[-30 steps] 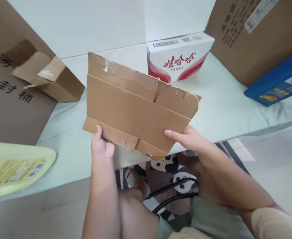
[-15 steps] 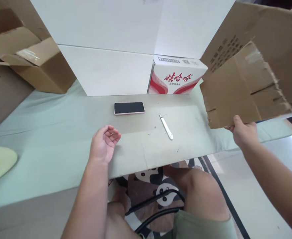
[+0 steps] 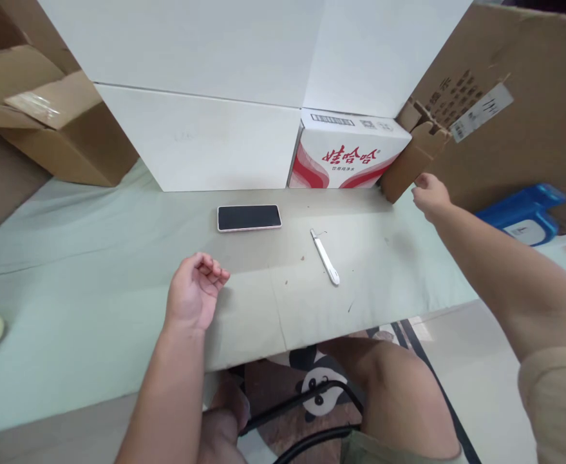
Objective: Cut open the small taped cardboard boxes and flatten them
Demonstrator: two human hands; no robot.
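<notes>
My right hand (image 3: 431, 195) is at the back right, its fingers closed at the edge of a brown cardboard piece (image 3: 408, 158). The cardboard stands steeply tilted beside the white and red carton (image 3: 348, 154). My left hand (image 3: 196, 290) rests near the front of the table, palm turned inward, its fingers loosely curled but open, with nothing in them. Beyond it lies a phone (image 3: 248, 218) with a dark screen. A slim white utility knife (image 3: 326, 258) lies between the two hands, apart from both.
A pale green cloth (image 3: 94, 277) covers the table. White panels (image 3: 200, 138) stand along the back. An open cardboard box (image 3: 80, 135) is at the left, a large cardboard sheet (image 3: 519, 129) at the right. Near it lies a blue object (image 3: 519, 212) with a white label. Small scraps dot the cloth.
My right hand has carried the cardboard piece left and back, from the right side to beside the carton, turning it nearly edge-on. The blue object is now uncovered. My left hand has barely moved.
</notes>
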